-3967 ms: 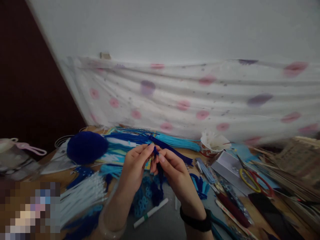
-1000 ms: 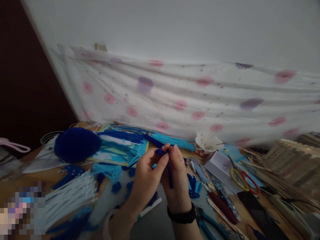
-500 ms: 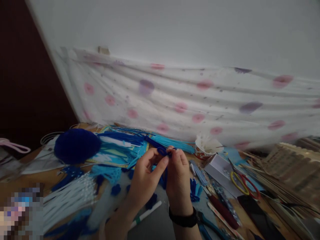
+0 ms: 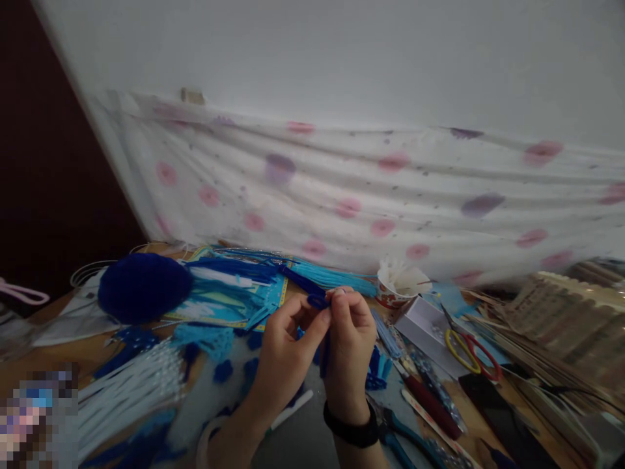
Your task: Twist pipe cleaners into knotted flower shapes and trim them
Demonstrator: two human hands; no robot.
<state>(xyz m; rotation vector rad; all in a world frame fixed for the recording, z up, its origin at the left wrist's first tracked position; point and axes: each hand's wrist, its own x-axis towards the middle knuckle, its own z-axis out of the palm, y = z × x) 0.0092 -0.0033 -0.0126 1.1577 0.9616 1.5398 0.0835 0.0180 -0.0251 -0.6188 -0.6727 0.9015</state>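
Observation:
A dark blue pipe cleaner (image 4: 318, 300), bent into a small loop, is held up between my two hands above the table. My left hand (image 4: 288, 348) pinches the loop between thumb and fingers. Close against it, my right hand (image 4: 349, 345) grips the same piece with thumb and curled fingers, and a dark blue length hangs down beside the palm. The fingertips cover part of the piece. Under the hands lies a grey mat (image 4: 303, 433) with small dark blue fuzzy shapes (image 4: 223, 370) and a white pen (image 4: 291, 412).
On the left sits a big blue fuzzy ball (image 4: 145, 288) near light blue pipe cleaner bundles (image 4: 336, 275). Pliers (image 4: 398, 433), scissors (image 4: 471, 352), a white box (image 4: 424, 335) and a paper cup (image 4: 390, 293) stand right. A flowered cloth (image 4: 322, 189) hangs behind.
My right hand has turned a little, its thumb now lying over the top of the pipe cleaner. The left hand keeps its pinch. The whole view has shifted slightly.

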